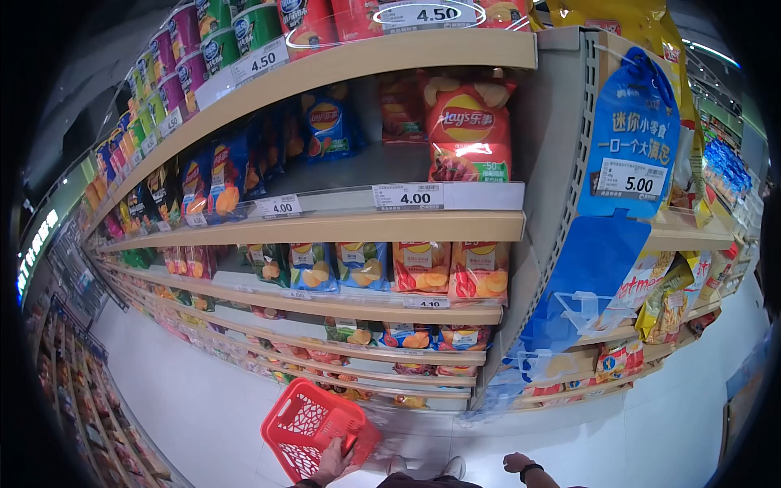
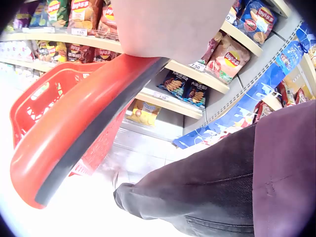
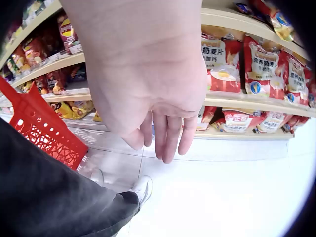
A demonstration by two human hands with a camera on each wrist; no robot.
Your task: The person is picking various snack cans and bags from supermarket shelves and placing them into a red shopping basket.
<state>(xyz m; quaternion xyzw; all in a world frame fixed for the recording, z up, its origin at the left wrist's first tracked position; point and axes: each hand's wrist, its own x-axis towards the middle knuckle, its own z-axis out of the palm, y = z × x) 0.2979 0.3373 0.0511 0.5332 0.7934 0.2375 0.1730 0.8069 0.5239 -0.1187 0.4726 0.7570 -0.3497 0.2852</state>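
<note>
A red plastic shopping basket (image 1: 281,419) with cut-out patterned walls hangs low at the bottom of the head view. My left hand (image 1: 332,462) grips its handle. In the left wrist view the thick red-and-black handle (image 2: 94,118) runs diagonally under that hand, its fingers mostly hidden. My right hand (image 3: 158,98) hangs beside the body, holding nothing, fingers pointing loosely down. A dark band (image 1: 533,467) circles the right wrist. In the right wrist view the basket stands out to the left, past the dark trousers (image 3: 54,182).
Long shelves of chip bags, including a red Lay's bag (image 1: 469,130), fill the front and left. A blue hanging display (image 1: 634,134) with a 5.00 tag covers the shelf end. Cereal bags (image 3: 264,69) stand right. Another shelf row (image 1: 85,398) lines the aisle's left.
</note>
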